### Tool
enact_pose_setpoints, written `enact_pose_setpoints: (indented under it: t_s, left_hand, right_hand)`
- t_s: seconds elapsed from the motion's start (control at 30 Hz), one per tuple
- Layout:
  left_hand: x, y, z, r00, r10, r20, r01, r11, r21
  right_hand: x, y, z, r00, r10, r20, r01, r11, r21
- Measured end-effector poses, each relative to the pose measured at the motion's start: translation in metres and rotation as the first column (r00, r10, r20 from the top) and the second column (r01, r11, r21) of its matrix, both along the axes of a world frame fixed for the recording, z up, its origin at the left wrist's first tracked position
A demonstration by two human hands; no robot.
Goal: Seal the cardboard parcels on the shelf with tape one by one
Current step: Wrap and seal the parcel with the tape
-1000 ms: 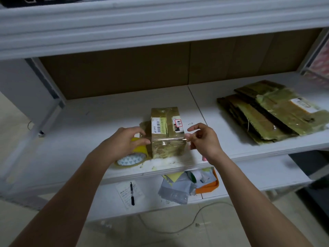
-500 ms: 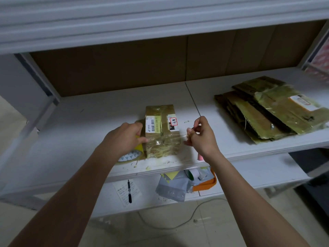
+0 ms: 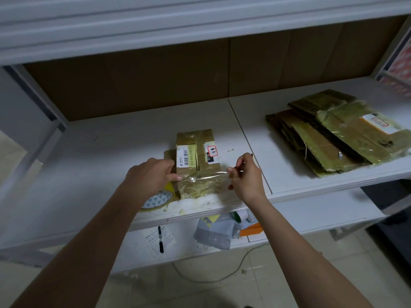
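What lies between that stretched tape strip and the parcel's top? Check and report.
Nothing visible. The clear tape strip spans just above the small brown cardboard parcel, the left hand at one end and the right hand pinching the other, both beside the box.

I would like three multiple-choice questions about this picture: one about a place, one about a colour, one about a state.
1. Where is the tape roll?
A. Left of the small parcel, at the shelf front edge
B. On the flat cardboard pile
C. On the floor

2. What colour is the roll's outer band?
A. Red
B. Yellow
C. Black

3. What is the right hand doing?
A. Lying flat and open
B. Holding a pen
C. Pinching the end of a clear tape strip

Answers: 1 A, the roll sits under the left hand beside the parcel. 2 B, its rim shows yellow. 3 C, the strip stretches across the parcel to its fingertips.
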State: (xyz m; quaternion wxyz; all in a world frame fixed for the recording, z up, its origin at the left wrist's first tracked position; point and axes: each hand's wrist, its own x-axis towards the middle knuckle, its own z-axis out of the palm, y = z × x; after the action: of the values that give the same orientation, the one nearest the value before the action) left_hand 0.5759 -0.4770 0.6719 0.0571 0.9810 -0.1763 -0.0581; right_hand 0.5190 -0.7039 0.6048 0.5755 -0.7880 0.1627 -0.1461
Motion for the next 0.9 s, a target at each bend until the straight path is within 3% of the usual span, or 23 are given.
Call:
enact_pose_setpoints:
  t_s: [0.2,0.4,0.57,0.7,0.83,0.9]
  left_hand:
    - [0.008,0.006,-0.019,0.992,0.04,-0.117,-0.05,0.995,-0.087]
    - [0.013,0.009,-0.026,0.989,0.039,-0.143,-0.057,0.991,-0.119]
    - [0.014,0.007,-0.026,0.989,0.047,-0.138,-0.065,0.99,-0.127]
    - [0.012,0.006,-0.024,0.99,0.053,-0.132,-0.068,0.991,-0.115]
    - [0.008,0.006,-0.021,0.987,0.055,-0.148,-0.073,0.99,-0.119]
    - [0.007,0.006,-0.021,0.989,0.051,-0.142,-0.069,0.99,-0.126]
  right_hand:
    - [0.005,0.003,-0.016,0.999,0.04,-0.027,-0.039,0.998,0.041]
    - [0.005,0.011,-0.023,0.996,0.056,-0.063,-0.047,0.991,0.128]
    - [0.003,0.019,-0.021,0.999,0.026,-0.031,-0.024,0.999,0.044]
    - [0.0,0.021,-0.014,0.999,-0.035,-0.005,0.034,0.992,-0.12]
    - [0.0,0.008,-0.008,0.981,-0.088,-0.176,0.038,0.963,-0.267]
    - [-0.003,0.0,-0.005,0.983,-0.104,-0.15,0.064,0.966,-0.25]
